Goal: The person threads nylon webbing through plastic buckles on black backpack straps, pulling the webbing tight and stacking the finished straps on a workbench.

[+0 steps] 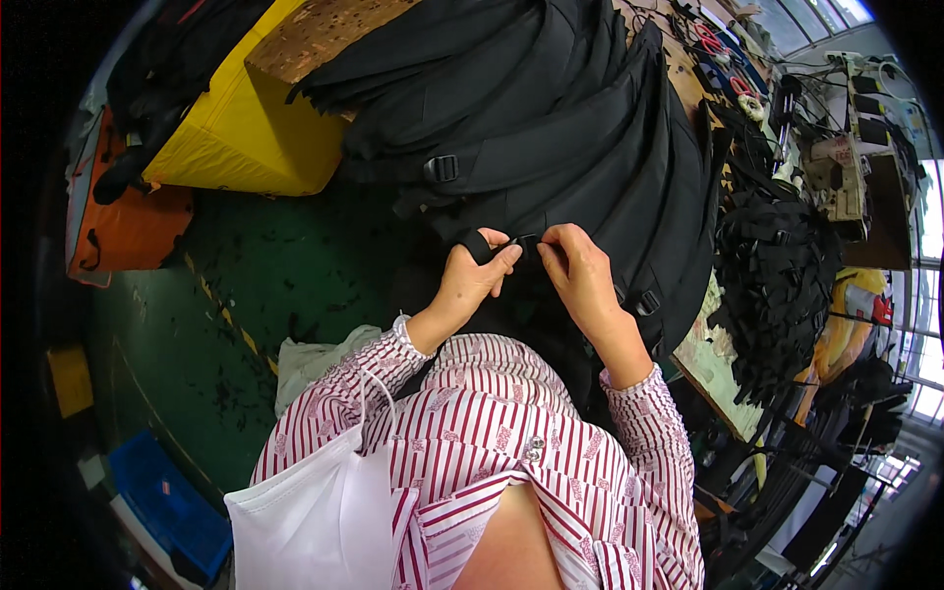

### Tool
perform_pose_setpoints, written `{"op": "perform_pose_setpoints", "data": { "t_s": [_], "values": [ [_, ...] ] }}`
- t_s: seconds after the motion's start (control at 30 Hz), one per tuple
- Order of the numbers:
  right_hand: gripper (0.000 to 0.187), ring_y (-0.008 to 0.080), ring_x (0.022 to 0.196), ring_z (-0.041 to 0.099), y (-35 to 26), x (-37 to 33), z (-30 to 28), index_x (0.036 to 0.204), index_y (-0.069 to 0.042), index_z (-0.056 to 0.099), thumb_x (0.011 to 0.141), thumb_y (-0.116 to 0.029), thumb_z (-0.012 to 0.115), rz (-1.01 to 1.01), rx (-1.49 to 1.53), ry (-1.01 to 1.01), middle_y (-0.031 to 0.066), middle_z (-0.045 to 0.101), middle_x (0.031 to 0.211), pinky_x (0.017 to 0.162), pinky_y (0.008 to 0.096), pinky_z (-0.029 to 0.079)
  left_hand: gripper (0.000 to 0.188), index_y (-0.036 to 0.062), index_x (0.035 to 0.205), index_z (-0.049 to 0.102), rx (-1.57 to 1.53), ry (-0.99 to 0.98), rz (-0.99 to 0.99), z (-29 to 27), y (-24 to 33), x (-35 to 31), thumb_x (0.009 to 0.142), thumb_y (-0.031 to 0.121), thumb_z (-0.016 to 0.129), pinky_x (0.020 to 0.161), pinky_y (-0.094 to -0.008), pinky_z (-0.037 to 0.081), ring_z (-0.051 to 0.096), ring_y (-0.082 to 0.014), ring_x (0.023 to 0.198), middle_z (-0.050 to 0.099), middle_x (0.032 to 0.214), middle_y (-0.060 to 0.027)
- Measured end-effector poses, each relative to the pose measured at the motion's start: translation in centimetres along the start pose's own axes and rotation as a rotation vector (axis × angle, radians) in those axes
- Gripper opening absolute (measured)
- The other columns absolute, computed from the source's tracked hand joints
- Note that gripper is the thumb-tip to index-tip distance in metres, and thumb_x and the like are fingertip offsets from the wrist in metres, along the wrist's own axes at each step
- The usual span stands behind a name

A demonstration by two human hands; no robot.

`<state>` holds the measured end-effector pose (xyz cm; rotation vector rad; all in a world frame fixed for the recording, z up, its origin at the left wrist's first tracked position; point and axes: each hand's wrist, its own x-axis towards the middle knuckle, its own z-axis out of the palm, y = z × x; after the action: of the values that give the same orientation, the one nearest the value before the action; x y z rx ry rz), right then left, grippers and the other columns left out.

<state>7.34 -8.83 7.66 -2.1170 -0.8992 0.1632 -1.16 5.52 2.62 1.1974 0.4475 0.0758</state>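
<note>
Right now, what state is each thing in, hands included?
Left hand: pinching the black strap
Right hand: fingertips pinched together, at the strap
Black strap: held between both hands
Black fabric pieces: heaped, overlapping
Upper black buckle: unheld, lying on the fabric
White face mask: hanging loose
Blue crate: unheld

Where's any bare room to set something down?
Mostly bare: the brown wooden corner between the yellow container and black fabric pile, and the pale strip between pile and strap heap. That pile crowds the right hand; the green floor is littered.
</note>
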Motion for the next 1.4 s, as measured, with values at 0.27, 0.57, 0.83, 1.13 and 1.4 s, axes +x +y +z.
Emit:
{"op": "perform_pose_setpoints", "data": {
  "t_s": [0.27, 0.57, 0.83, 1.13, 1.4],
  "values": [
    [0.013, 0.0337, 0.075, 0.059, -0.4, 0.3, 0.8, 0.090, -0.002, 0.055, 0.080, -0.002, 0.064, -0.183, -0.208, 0.051, 0.0139, 0.056, 0.081, 0.065, 0.0404, 0.048, 0.022, -0.0027, 0.099, 0.055, 0.147, 0.005, 0.126, 0.2, -0.2, -0.3, 0.089, 0.014, 0.066, 0.045, -0.0195, 0.037, 0.046, -0.0053, 0.049, 0.056, 0.070, -0.0028],
    [0.011, 0.0373, 0.073, 0.058, -0.5, -0.3, 0.9, 0.091, -0.001, 0.054, 0.082, 0.003, 0.059, -0.039, -0.030, 0.032, 0.0172, 0.053, 0.082, 0.063, 0.0423, 0.048, 0.019, -0.0006, 0.096, 0.056, 0.171, 0.022, 0.159, 0.1, -0.3, -0.4, 0.087, 0.012, 0.068, 0.044, -0.0193, 0.037, 0.046, -0.0040, 0.049, 0.054, 0.068, 0.0014],
    [0.012, 0.0374, 0.074, 0.059, -0.9, 0.1, 1.1, 0.091, -0.001, 0.055, 0.080, 0.003, 0.060, -0.019, -0.054, 0.041, 0.0173, 0.053, 0.083, 0.063, 0.0424, 0.048, 0.018, 0.0009, 0.095, 0.057, 0.254, 0.052, 0.289, 0.2, -0.9, -0.1, 0.087, 0.012, 0.068, 0.044, -0.0188, 0.037, 0.046, -0.0033, 0.049, 0.053, 0.069, 0.0019],
    [0.025, 0.0367, 0.081, 0.061, -0.9, -0.1, 1.4, 0.101, -0.001, 0.057, 0.078, 0.007, 0.058, -0.037, -0.005, -0.036, 0.0170, 0.055, 0.094, 0.068, 0.0413, 0.050, 0.018, 0.0012, 0.096, 0.055, 0.304, 0.047, 0.358, -0.1, -1.4, -0.1, 0.087, 0.011, 0.067, 0.044, -0.0187, 0.036, 0.046, -0.0030, 0.050, 0.053, 0.070, 0.0012],
    [0.027, 0.0227, 0.077, 0.061, -2.4, 0.1, 1.0, 0.104, -0.002, 0.058, 0.079, 0.007, 0.058, -0.046, 0.220, 0.101, 0.0126, 0.056, 0.102, 0.066, 0.0322, 0.051, 0.023, -0.0008, 0.109, 0.053, -0.059, -0.031, 0.137, -0.4, -0.4, -0.3, 0.090, 0.010, 0.062, 0.046, -0.0190, 0.037, 0.047, -0.0042, 0.048, 0.057, 0.073, -0.0031]
  ]
}}
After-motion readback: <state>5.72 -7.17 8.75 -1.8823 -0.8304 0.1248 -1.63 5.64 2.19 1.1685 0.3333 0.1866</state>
